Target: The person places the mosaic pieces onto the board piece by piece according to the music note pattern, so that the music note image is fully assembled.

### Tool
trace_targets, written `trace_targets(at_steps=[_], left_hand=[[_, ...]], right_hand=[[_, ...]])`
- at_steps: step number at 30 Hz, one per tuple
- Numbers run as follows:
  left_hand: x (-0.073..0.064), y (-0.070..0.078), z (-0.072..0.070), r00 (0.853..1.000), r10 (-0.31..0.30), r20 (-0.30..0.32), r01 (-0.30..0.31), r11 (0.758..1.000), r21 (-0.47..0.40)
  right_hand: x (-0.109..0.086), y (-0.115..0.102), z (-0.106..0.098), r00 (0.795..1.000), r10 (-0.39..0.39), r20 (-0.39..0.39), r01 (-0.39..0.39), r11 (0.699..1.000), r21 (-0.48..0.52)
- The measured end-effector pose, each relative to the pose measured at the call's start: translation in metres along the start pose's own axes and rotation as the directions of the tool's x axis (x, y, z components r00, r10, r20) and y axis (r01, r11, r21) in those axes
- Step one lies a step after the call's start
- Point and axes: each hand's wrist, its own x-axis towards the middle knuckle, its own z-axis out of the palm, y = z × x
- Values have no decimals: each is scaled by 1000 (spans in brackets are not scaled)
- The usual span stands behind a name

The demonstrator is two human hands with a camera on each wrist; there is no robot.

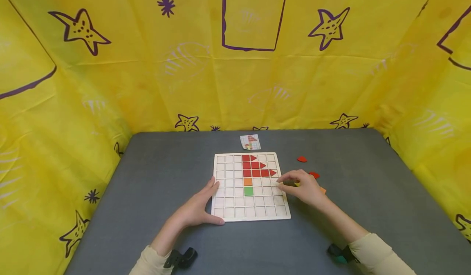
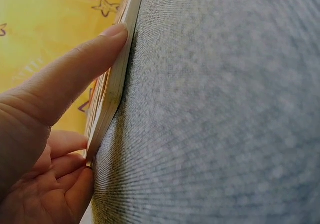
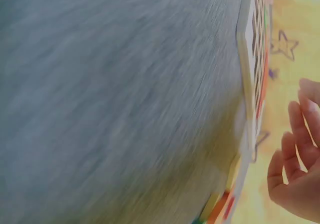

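A pale wooden grid board (image 1: 229, 213) lies on the grey table, its near left corner held by my left hand (image 1: 196, 205). The thumb rests on the near edge and the fingers on the left edge, as the left wrist view also shows at the board's side (image 2: 116, 84). Red squares and red triangles (image 1: 272, 173) form three rows in the upper part of the grid. Below them sit an orange square (image 1: 248, 182) and a green square (image 1: 248, 191). My right hand (image 1: 303, 187) hovers at the right edge, thumb and forefinger apart with nothing visible between them.
A small printed card (image 1: 250, 142) with a coloured grid pattern lies beyond the board. Red pieces (image 1: 302, 159) and an orange piece (image 1: 323, 190) lie right of the board, some partly hidden by my right hand. Yellow cloth (image 1: 220, 91) hangs around the table.
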Motion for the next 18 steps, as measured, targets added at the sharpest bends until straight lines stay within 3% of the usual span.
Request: trace_targets(at_steps=[13,18], left_hand=[[1,-1,-3,999,11,34,-11,1000,14],[1,-1,-3,1000,6,30,-6,1000,15]], right_hand=[[-41,45,-40,987,117,-108,-133,979,-153],[-51,55,-50,987,95,-132,-119,974,-192]])
